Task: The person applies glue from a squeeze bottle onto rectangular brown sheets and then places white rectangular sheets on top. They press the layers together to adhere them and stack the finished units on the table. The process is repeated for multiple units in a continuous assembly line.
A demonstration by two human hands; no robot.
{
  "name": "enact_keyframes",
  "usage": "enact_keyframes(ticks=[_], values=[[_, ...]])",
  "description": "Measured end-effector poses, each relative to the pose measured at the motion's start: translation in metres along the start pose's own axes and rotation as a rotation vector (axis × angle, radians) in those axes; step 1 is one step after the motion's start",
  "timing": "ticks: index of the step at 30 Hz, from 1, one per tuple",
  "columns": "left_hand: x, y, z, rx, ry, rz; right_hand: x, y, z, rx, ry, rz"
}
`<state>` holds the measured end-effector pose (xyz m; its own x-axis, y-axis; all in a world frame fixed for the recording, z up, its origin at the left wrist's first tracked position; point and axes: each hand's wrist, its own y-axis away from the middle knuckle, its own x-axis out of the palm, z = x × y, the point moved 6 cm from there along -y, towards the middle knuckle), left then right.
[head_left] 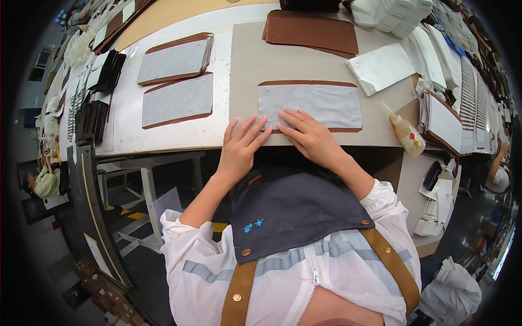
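Observation:
A grey rectangular sheet (321, 103) lies on a slightly larger brown leather piece (307, 83), whose brown edge shows along the far and near sides. My left hand (243, 142) rests at the near left corner of this panel, fingers stretched out and spread. Flat on the sheet's near part are the fingers of my right hand (310, 136), also spread. Neither hand grips anything. To the left, a stack of similar grey-and-brown panels (174, 58) lies beyond another such panel (178, 100).
At the back is a pile of brown leather pieces (310, 31); white sheets (380, 65) lie right of it. A glue bottle (408, 136) stands near the table's front right edge, beside a stack of panels (439, 122). Black folded pieces (92, 120) sit far left.

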<state>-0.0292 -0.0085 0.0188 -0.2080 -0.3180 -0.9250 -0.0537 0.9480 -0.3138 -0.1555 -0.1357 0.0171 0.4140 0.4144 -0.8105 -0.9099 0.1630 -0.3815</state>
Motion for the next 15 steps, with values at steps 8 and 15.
enact_keyframes(ticks=[8, 15], values=[[-0.002, -0.007, 0.020, -0.150, 0.329, -0.128, -0.059, 0.029, -0.030, 0.265, 0.120, -0.194], [0.041, -0.033, -0.022, -0.022, 0.047, 0.180, -0.031, 0.042, -0.021, 0.295, 0.217, 0.218]])
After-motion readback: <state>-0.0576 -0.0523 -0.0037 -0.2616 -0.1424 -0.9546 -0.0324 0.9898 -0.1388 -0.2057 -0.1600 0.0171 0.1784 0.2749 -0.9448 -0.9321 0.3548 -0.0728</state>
